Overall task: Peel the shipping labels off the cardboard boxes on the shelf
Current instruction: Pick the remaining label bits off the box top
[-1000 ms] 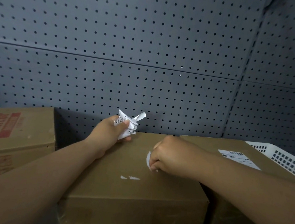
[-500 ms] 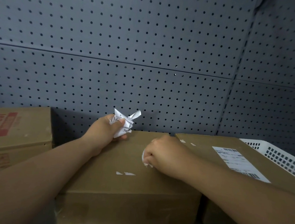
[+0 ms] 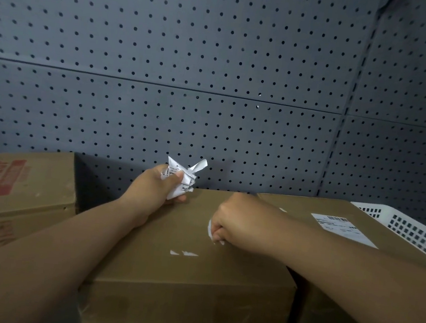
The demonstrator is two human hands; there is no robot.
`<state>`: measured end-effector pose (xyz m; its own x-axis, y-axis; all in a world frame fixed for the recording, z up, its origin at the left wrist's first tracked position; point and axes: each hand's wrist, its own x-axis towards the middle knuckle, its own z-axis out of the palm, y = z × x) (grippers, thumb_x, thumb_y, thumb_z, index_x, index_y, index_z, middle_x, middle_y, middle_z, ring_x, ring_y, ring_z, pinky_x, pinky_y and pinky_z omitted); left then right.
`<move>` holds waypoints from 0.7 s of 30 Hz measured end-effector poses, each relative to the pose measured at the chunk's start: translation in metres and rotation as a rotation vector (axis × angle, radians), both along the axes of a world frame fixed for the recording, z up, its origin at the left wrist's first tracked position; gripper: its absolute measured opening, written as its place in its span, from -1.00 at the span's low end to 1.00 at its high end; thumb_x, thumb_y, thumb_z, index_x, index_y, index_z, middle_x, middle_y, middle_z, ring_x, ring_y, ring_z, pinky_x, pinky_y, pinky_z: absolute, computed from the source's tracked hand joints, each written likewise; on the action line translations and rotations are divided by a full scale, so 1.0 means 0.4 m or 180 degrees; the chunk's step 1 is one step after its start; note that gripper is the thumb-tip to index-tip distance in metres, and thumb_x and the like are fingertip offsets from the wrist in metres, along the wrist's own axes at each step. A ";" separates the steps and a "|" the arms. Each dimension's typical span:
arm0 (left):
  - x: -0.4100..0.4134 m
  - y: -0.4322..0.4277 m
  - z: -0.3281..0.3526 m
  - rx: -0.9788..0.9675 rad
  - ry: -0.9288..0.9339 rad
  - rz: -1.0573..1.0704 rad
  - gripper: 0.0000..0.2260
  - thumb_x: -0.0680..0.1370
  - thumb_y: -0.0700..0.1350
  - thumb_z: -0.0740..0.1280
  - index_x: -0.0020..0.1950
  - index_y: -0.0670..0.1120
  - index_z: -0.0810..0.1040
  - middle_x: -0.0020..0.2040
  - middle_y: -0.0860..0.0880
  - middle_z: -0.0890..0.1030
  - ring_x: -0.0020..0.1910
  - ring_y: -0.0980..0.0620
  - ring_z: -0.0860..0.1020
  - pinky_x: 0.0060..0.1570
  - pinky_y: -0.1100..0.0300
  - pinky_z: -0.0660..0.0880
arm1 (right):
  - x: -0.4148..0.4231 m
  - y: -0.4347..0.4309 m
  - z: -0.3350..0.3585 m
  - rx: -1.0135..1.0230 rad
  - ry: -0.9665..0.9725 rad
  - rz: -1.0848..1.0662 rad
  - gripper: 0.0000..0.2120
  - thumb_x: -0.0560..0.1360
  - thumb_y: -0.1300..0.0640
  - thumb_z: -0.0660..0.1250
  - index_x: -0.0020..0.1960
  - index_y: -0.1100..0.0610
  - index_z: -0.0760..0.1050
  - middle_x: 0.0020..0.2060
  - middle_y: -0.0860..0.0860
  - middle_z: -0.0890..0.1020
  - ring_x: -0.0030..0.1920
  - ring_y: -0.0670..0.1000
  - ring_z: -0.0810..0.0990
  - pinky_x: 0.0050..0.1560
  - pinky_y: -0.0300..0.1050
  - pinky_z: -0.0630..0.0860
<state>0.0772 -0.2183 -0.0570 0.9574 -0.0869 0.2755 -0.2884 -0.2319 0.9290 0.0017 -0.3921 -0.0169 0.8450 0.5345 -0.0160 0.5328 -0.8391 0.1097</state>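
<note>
Peeling last remnant (image 3: pixel 210 230) off centre box (image 3: pixel 194 270): right hand (image 3: pixel 239 225) pinches it; left hand (image 3: pixel 158 192) clutches crumpled label (image 3: pixel 182 176). Next: slow pull, then right-hand box's label (image 3: pixel 342 229).

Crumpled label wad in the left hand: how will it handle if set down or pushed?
The crumpled label wad looks like thin paper with loose flaps, so probably very light and easily squashed. Its irregular shape suggests it would tumble rather than roll. Peeled adhesive may make it cling to the left hand.

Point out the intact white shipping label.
The intact white shipping label lies flat atop the right-hand brown cardboard box, between the right hand and the white plastic basket.
</note>
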 end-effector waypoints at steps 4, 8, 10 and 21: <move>-0.002 0.000 -0.003 -0.0026 0.0002 -0.0050 -0.87 0.63 -0.03 0.21 -0.01 0.01 0.54 -0.11 -0.02 0.69 -0.13 -0.02 0.68 0.05 0.07 0.55 | 0.007 -0.004 -0.020 -0.0034 -0.0256 0.0027 -0.83 0.52 0.24 0.22 -0.05 0.17 0.60 -0.24 0.01 0.55 -0.26 -0.04 0.39 -0.39 -0.20 0.18; -0.005 -0.002 0.000 -0.0015 -0.0001 -0.0084 -0.87 0.63 -0.04 0.20 0.00 0.00 0.54 -0.07 -0.02 0.69 -0.13 -0.02 0.68 0.07 0.06 0.56 | 0.011 -0.003 -0.030 -0.0136 -0.0265 0.0000 -0.81 0.49 0.27 0.20 -0.08 0.20 0.61 -0.28 -0.06 0.49 -0.22 -0.10 0.40 -0.42 -0.37 0.13; -0.009 -0.002 0.001 0.0055 -0.0013 -0.0064 -0.87 0.63 -0.03 0.20 0.00 0.01 0.54 -0.07 -0.03 0.69 -0.14 0.00 0.68 0.04 0.09 0.55 | 0.007 -0.002 -0.035 -0.0075 -0.0176 -0.0086 -0.79 0.51 0.28 0.18 -0.04 0.23 0.59 -0.33 -0.09 0.42 -0.21 -0.11 0.39 -0.38 -0.43 0.22; -0.024 -0.003 0.010 0.0052 0.0027 0.0029 -0.86 0.63 -0.04 0.21 0.02 -0.02 0.54 -0.07 -0.02 0.68 -0.14 -0.01 0.68 -0.06 0.18 0.54 | -0.018 -0.013 0.004 0.0841 -0.0021 -0.0637 -0.83 0.50 0.12 0.32 -0.15 0.14 0.66 -0.16 -0.04 0.67 -0.19 -0.06 0.57 -0.15 -0.18 0.49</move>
<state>0.0678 -0.2193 -0.0531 0.9604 -0.0826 0.2661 -0.2785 -0.2495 0.9275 -0.0054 -0.3972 -0.0152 0.9333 0.3427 0.1071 0.3545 -0.9270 -0.1229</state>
